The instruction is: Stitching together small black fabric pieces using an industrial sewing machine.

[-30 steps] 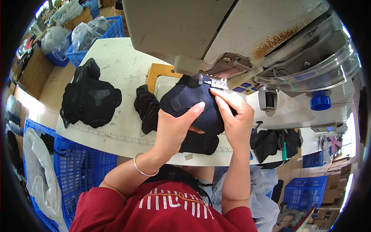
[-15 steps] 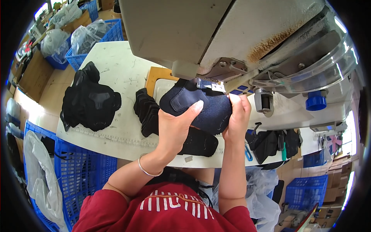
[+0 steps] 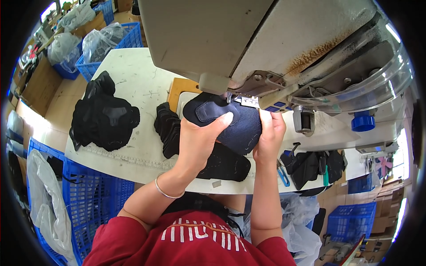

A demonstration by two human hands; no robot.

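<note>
Between my two hands lies a dark navy fabric piece (image 3: 245,133) with a raised oval patch, its far edge under the needle area of a large sewing machine (image 3: 191,40). My left hand (image 3: 202,137) grips its near left side, the thumb pressed flat on top near the patch and the fingers hidden beneath. Pinched at the right edge, the piece is held by my right hand (image 3: 270,135), whose fingers are bent together. Under and in front of it rests a long black fabric piece (image 3: 226,165). A row of overlapped black pieces (image 3: 166,131) sits left of my left hand.
A pile of black sewn pieces (image 3: 104,113) lies on the white table (image 3: 133,66) at left. Right of my hand are blue snips (image 3: 283,176) and more black pieces (image 3: 306,168). A blue crate (image 3: 97,195) stands against the table's near left edge.
The navy piece has turned slightly, and its far edge now sits at the needle area. My left hand has shifted a little left; my right hand still holds the right edge.
</note>
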